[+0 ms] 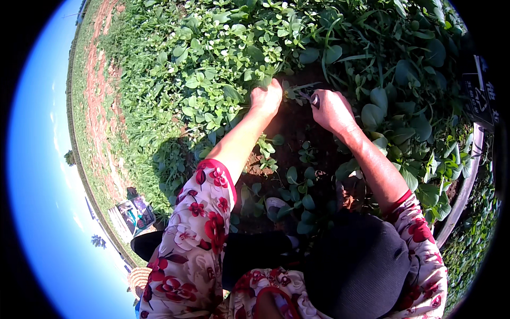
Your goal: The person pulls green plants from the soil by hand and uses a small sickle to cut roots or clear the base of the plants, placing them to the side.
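Observation:
My left hand (pixel 267 99) is closed among low leafy green plants (pixel 241 80), its fingers wrapped round a bunch of leaves and stems. The fingertips are partly hidden by the foliage. To its right, my right hand (pixel 333 110) is closed round a small hand tool (pixel 315 100) with a dark handle. A thin, pale metal part seems to point from it toward my left hand, but its exact kind is hard to make out. Between and below the hands lies dark, shaded soil (pixel 292 125). A few small leafy seedlings (pixel 302 189) grow there, nearer to me.
Broad-leaved plants (pixel 374 109) crowd the right side, before a pale curved edging (pixel 462 186). A black sign (pixel 478 95) stands at far right. A dark rounded fabric shape (pixel 356 260) covers the lower middle. At left are a crate-like container (pixel 133 215) and a reddish dirt strip (pixel 98 95).

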Demonstrator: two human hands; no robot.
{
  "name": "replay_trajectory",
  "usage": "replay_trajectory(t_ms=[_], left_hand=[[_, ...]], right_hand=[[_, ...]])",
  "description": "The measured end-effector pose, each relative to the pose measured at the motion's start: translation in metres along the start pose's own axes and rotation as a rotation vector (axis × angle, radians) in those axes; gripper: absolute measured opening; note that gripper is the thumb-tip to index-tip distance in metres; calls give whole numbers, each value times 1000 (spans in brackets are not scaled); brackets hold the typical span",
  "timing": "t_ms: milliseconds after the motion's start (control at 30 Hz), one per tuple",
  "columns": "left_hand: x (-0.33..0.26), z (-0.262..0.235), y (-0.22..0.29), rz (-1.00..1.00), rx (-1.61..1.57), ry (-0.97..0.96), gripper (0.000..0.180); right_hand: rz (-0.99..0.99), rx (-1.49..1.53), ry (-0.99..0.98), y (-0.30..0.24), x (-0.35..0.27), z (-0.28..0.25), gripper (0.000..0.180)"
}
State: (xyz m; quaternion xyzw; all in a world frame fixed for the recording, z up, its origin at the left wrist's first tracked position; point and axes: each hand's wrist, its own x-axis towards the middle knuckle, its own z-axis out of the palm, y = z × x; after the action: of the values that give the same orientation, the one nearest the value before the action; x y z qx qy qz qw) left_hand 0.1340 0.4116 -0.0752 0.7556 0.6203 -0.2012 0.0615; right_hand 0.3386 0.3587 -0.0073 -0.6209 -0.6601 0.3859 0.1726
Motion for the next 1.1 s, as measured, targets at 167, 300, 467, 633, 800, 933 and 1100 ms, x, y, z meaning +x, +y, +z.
replay_trajectory(t_ms=[167,300,467,633,800,933,1100], left_hand=[[1,5,5,93,179,105,24],[-19,-15,2,54,-1,8,25],[-88,-48,-3,49,-440,-254,30],[-155,-83,-12,365,-404,-298,29],[-226,-176,-16,353,-307,-409,40],[-250,-216,-13,372,-462,-331,41],[-262,-219,-23,365,-470,-208,39]], right_hand=[[-4,-46,-17,6,5,17,14],[-214,-117,-42,0,-20,25,13],[-123,71,66,5,-53,-11,14],[-165,-149,-268,23,-88,31,39],[-348,-327,-409,15,-51,21,20],[-778,-772,-359,-2,61,-9,12],[-1043,-1215,-752,0,158,7,19]])
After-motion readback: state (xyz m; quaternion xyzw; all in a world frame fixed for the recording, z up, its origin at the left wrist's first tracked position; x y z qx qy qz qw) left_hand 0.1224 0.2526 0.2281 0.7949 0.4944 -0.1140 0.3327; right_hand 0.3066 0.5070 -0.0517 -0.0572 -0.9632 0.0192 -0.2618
